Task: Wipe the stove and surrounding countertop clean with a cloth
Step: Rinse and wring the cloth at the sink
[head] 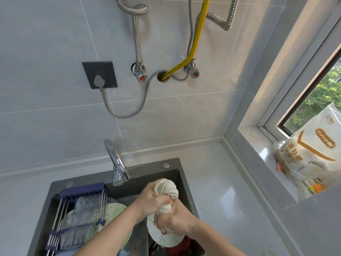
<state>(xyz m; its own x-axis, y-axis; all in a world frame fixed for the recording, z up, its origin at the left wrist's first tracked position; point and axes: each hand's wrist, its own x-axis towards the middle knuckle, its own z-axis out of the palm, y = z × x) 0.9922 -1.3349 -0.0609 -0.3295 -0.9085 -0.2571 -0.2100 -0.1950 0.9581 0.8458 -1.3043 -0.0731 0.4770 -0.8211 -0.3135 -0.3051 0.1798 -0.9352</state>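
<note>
- Cloth point(167, 189): a pale, wet towel, twisted into a rope above the dark sink point(177, 174); both hands hold it, one end each.
- The left hand point(154, 199) has its grip closed tight around the upper, thicker part of the cloth, which bulges out above the fist.
- The right hand point(174, 219) has its grip closed around the lower end; drops of water seem to fall from there onto a white plate point(166, 239) in the sink.
- Inside the sink there are more dishes, and a rack point(79, 211) with metal bars lies across its left part; the faucet point(118, 163) stands behind the hands.
- The bench point(221, 191) to the right of the sink shows small water spots (not yet wiped, I think).
- No stove is in view, so I judge the task is at the very beginning: the cloth is only being wrung out, and the wiping of stove and bench is all left to do.
- On the window sill at the right stands a bag point(310, 154) with printed characters.
</note>
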